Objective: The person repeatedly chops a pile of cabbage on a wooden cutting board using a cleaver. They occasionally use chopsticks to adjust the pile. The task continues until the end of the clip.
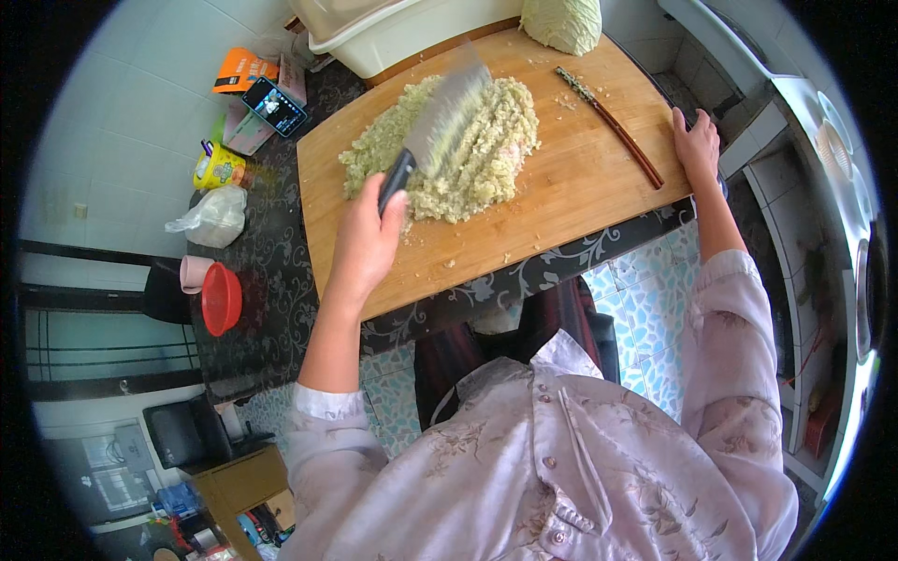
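My left hand [366, 228] grips the black handle of a cleaver [449, 112], whose blade is blurred and lies over a broad heap of pale green chopped filling [484, 165]. Pinkish bits, perhaps minced meat, show at the heap's right side. The filling sits on a large wooden cutting board [575, 210]. At the board's right edge, my right hand [698, 151] holds the rim, thumb toward the top face. Between that hand and the heap lies a pair of dark chopsticks [617, 137], their far ends coated with bits of food.
A cabbage [565, 24] and a cream plastic bin [400, 31] stand at the board's far side. Left on the black patterned table [270, 252] are a propped phone [273, 105], a yellow tub [223, 168], a plastic bag [214, 217], a red bowl [222, 300] and a pink mug [194, 273].
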Available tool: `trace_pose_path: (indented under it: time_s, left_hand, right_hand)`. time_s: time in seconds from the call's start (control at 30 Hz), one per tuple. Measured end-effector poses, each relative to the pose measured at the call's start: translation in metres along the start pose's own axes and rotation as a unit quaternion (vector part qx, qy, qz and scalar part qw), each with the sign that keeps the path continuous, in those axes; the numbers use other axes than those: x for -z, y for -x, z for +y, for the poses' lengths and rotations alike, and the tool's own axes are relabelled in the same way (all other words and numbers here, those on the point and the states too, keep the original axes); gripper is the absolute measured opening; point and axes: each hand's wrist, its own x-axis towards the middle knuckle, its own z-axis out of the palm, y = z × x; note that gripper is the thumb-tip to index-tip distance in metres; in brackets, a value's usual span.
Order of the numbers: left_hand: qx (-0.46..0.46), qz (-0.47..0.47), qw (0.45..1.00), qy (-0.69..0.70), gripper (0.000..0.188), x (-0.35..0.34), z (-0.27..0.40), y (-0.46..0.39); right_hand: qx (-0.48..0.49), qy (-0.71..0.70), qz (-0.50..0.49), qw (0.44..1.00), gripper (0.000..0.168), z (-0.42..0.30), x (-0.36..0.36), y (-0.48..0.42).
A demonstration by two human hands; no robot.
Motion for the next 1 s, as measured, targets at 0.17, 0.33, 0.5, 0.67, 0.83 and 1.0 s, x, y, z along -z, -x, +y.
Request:
trace_pose_path:
  time_s: [0.17, 0.33, 0.5, 0.67, 0.83, 1.0]
  left_hand:
    - [-0.020, -0.032, 0.996, -0.079, 0.025, -0.022, -0.024, -0.005]
    - [-0.026, 0.017, 0.999, 0.041, 0.022, -0.001, -0.008, -0.014]
    - [0.001, -0.057, 0.997, -0.054, 0.023, -0.030, -0.020, -0.006]
    - [-0.031, -0.026, 0.999, 0.008, 0.022, -0.007, -0.019, -0.014]
    - [-0.004, 0.051, 0.999, 0.004, 0.021, -0.003, 0.002, -0.023]
    - [0.100, -0.108, 0.988, -0.036, 0.024, -0.017, -0.005, -0.031]
  right_hand:
    - [0.008, 0.006, -0.015, 1.000, 0.066, -0.011, -0.002, 0.003]
    - [0.036, -0.003, 0.023, 0.999, 0.065, 0.010, -0.005, -0.006]
    - [0.023, -0.009, -0.013, 1.000, 0.067, -0.005, 0.004, 0.005]
    - [0.016, -0.005, 0.038, 0.999, 0.067, 0.003, -0.003, 0.001]
    - [0.016, 0.029, 0.012, 0.999, 0.067, 0.003, -0.001, -0.001]
    - [0.028, 0.005, 0.012, 1.000, 0.067, 0.004, -0.006, -0.001]
